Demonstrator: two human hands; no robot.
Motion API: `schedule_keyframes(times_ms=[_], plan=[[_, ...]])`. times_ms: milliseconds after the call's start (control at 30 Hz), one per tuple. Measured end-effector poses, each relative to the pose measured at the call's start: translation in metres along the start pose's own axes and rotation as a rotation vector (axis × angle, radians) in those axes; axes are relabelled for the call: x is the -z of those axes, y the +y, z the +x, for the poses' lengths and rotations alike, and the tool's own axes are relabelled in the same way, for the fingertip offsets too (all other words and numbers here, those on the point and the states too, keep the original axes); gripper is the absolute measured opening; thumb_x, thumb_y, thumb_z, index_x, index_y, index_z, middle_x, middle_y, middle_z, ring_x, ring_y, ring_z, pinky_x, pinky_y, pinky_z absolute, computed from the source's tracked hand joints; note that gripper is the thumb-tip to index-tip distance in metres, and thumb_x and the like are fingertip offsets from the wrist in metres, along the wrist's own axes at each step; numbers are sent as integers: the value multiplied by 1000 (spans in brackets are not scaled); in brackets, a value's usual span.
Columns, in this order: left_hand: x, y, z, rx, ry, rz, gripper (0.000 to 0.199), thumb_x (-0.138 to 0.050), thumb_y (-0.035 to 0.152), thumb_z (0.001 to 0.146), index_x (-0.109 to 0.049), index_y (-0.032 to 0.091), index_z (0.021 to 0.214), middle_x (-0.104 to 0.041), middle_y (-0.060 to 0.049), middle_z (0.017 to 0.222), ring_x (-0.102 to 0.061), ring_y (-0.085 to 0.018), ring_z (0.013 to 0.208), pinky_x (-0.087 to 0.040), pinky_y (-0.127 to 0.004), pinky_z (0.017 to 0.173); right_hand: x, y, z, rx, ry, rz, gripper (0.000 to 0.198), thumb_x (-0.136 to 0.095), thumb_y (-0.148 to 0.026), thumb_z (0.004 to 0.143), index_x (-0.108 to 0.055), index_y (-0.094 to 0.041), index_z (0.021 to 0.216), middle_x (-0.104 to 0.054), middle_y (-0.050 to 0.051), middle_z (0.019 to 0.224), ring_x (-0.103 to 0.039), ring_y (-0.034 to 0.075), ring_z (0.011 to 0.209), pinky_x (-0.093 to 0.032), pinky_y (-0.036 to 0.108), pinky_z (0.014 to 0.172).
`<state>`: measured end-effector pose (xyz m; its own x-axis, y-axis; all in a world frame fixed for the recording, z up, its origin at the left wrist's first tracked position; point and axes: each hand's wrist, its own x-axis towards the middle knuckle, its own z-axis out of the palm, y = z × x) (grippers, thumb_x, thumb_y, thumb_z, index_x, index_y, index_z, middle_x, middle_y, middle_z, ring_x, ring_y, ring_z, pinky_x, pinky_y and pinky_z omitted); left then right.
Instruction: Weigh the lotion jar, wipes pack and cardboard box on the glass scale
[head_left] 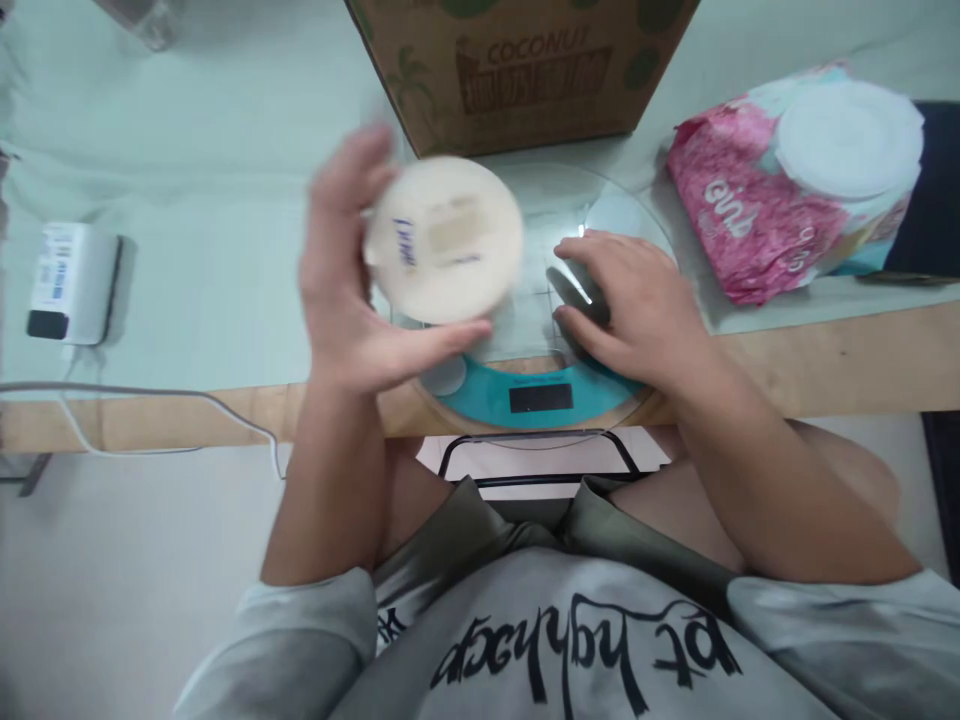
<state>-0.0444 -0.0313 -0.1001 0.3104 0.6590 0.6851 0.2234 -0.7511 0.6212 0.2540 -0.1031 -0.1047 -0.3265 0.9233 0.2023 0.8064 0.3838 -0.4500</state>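
My left hand (360,290) is closed around a round, cream-white disc-shaped thing (480,285), held up above the left side of a scale. Blue marks and a tan patch show on its face; motion blurs it, and I cannot tell whether it is a lid or a container. The round glass scale (487,400) has a teal strip and a dark display, and rests at the table's near edge. Over its right part, my right hand (637,310) grips a small dark, shiny object (581,288) between thumb and fingers. The palm hides most of that object.
A brown coconut carton (525,80) stands just behind the scale. To the right lies a pink-and-white packet (742,200) with a white round lid (851,140) on top, beside a dark box (934,200). A white device (75,285) with a cable (180,390) is at left.
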Motion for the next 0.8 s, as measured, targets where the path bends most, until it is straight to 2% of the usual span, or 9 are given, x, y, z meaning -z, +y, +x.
schedule_keyframes(times_ms=[100,167,267,367,400,467,567,700,800], plan=[[-41,46,0,65,-138,-14,110,-93,73,62,-48,35,155,-56,-9,152,-60,-34,136,-54,-47,117,-1,1,0,-11,-26,17,48,-49,-32,95,-57,-22,140,-63,8,145,-57,28,144,-50,54,122],[-54,57,0,112,-188,-16,102,-90,71,68,-46,38,154,-57,-10,150,-61,-35,136,-54,-49,117,-2,3,0,2,-24,12,50,-46,-25,92,-57,-22,141,-62,8,146,-58,26,143,-51,52,122],[-55,47,-2,182,-245,-70,107,-85,80,68,-39,40,156,-55,-11,151,-57,-36,141,-52,-53,119,-3,6,1,35,9,2,56,-45,-20,87,-57,-21,141,-61,8,147,-59,25,141,-54,48,118],[-43,19,-7,331,-247,-163,122,-74,100,53,-39,36,151,-55,-11,149,-56,-36,142,-54,-50,114,-4,6,1,45,39,2,60,-44,-16,82,-59,-19,140,-62,8,145,-60,25,139,-56,49,115],[-39,9,-9,379,-199,-171,115,-69,103,56,-44,33,144,-59,-10,142,-61,-33,135,-57,-46,107,-4,5,1,44,48,4,61,-43,-15,80,-60,-19,138,-63,7,144,-61,25,139,-56,50,115],[-33,-6,-14,445,-21,-103,85,-60,99,73,-55,26,116,-67,-6,111,-68,-22,102,-56,-37,84,-4,4,1,36,58,13,63,-41,-11,76,-62,-21,135,-65,5,141,-62,24,137,-57,49,114],[-34,-8,-17,501,162,53,60,-60,77,94,-49,19,80,-46,0,69,-44,-11,64,-37,-33,65,-5,3,2,27,73,26,61,-41,-12,74,-64,-22,130,-68,4,137,-64,25,135,-59,49,112],[-48,10,-12,552,-66,275,47,-78,49,89,-49,19,67,-40,1,57,-35,-13,57,-25,-36,63,-5,2,3,2,64,35,58,-41,-13,78,-63,-22,131,-67,5,138,-64,25,136,-58,50,114],[-50,14,-7,564,-166,377,43,-78,45,85,-50,20,65,-45,1,56,-37,-15,57,-26,-36,63,-4,3,4,9,20,26,56,-41,-14,83,-61,-23,134,-66,5,141,-62,23,139,-56,48,117]])
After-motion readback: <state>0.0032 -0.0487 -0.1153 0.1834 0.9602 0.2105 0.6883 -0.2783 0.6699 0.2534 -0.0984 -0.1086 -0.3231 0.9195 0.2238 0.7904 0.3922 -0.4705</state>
